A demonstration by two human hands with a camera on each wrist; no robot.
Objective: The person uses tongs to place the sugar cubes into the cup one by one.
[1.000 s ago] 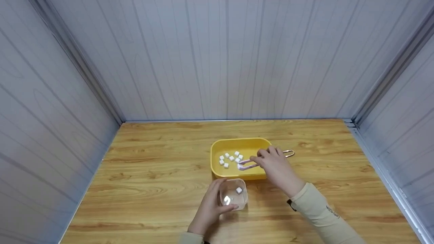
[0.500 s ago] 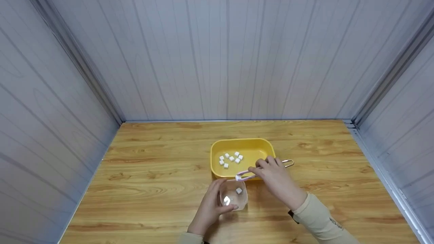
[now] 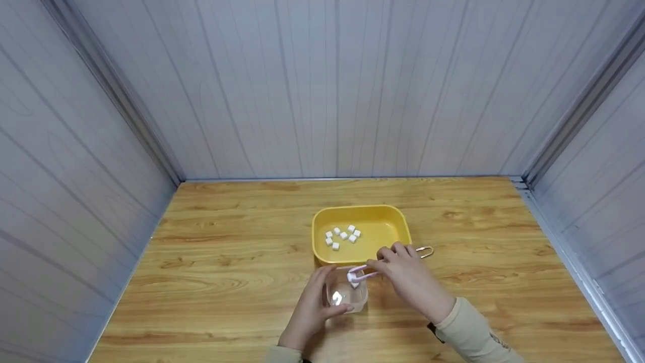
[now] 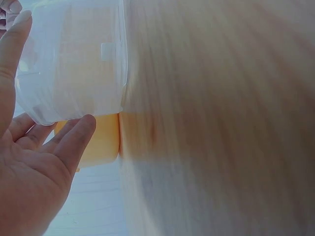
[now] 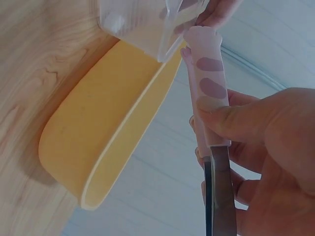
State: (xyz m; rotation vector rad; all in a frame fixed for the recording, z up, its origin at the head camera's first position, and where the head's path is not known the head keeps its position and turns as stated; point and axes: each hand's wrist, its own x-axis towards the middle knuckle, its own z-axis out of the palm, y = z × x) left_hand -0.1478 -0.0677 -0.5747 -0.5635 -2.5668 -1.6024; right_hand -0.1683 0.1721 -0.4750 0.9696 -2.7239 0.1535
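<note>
My left hand holds a clear plastic container by its sides, thumb at the near side and fingers at the far side; the left wrist view shows the container standing on the table. Over its opening, my right hand pinches a pair of tongs with pink-and-white tips and metal arms. A white cube sits between the tong tips. Whether another cube lies beneath it is hard to tell. Just behind stands a yellow tray with several white cubes toward its left side.
The wood-grain table is enclosed by pale panel walls at the back and both sides. The tray's near wall stands close behind the container.
The right hand has brought the tongs and a white cube out of the yellow tray, toward me and over the clear container. The left hand has stayed in place.
</note>
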